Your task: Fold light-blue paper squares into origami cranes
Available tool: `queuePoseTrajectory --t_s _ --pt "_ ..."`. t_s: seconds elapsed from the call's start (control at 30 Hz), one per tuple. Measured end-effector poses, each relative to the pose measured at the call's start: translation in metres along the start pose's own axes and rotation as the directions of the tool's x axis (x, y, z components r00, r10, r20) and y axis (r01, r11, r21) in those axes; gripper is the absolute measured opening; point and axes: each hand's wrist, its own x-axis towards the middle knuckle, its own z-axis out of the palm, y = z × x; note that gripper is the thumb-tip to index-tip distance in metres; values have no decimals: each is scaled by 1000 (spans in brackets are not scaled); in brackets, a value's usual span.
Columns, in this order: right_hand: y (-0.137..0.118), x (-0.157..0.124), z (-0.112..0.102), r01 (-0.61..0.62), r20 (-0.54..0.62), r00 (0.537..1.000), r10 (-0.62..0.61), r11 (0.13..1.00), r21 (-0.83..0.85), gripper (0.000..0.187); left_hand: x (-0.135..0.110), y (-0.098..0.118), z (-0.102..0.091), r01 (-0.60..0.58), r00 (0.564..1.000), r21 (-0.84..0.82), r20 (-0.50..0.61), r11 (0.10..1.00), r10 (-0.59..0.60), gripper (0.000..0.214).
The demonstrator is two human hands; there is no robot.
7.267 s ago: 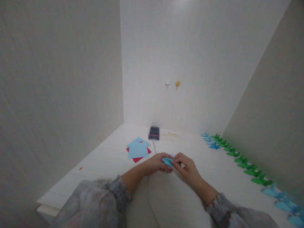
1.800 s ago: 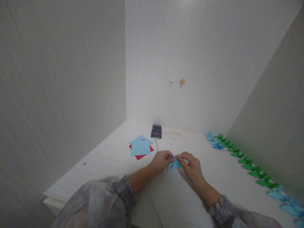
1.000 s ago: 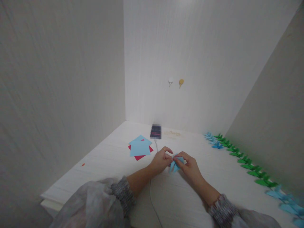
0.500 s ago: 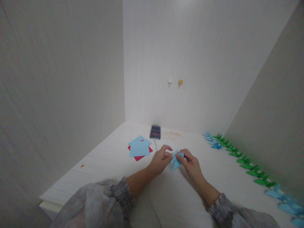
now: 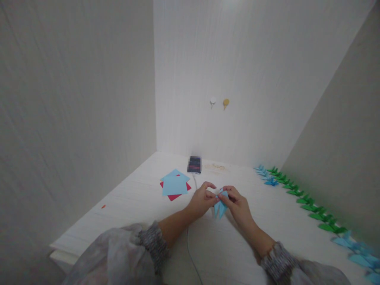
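Folding step: a blue paper fold (image 5: 220,206) is being shaped in both hands, just above the table (image 5: 139,202).
Grip: left hand (image 5: 202,201) and right hand (image 5: 238,204) both pinch its top edge, and its points hang downward.
Next move: probably calls for steady pinches and carefully aligned edges.

We log the left hand (image 5: 202,200) and right hand (image 5: 237,204) meeting near the phone (image 5: 194,164), on its near side. Both pinch a folded blue paper (image 5: 220,206), its points hanging down. Just left of the phone is a stack of paper squares (image 5: 175,185), blue over red. Well right of the phone, folded figures (image 5: 299,198) line the wall.
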Motion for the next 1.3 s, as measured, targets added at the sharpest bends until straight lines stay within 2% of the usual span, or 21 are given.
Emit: queuePoseTrajectory --t_s 0.1,0.2,0.27,0.37,0.5,0.63,0.77,0.87,0.97,1.3 --pt "3 -1 2 -41 -29 999 44 995 87 23 2 2 0 -17 997 -133 -71 991 7 38" --pt "7 -2 3 -73 -68 995 76 996 41 29 6 2 -1 -62 988 -179 -151 982 35 34" --pt "8 -2 3 -70 -83 995 63 995 -74 23 8 -1 -2 -55 986 -151 -163 987 30 32" --pt "6 -3 1 -30 -38 999 21 973 -228 15 9 -6 -2 -30 989 -71 -149 997 19 35" --pt "2 -4 0 48 7 999 -49 938 -342 15 6 -7 -3 -42 988 82 -147 996 53 44" --pt "0 -4 2 142 36 989 -141 885 -443 16 3 -6 -4 -71 993 202 -78 977 89 23" --pt "-3 -5 4 192 -20 973 -232 850 -491 22 5 -9 -3 -37 993 163 -107 986 55 23" --pt "-4 -5 4 258 18 957 -290 822 -508 19 7 -11 -2 -28 996 56 -86 998 32 26" --pt "-4 -5 4 299 64 947 -316 787 -539 18 7 -11 -2 -29 998 18 -63 999 30 28" --pt "-5 -6 8 277 42 943 -331 704 -653 18 2 -3 -2 25 992 287 -126 958 12 29"
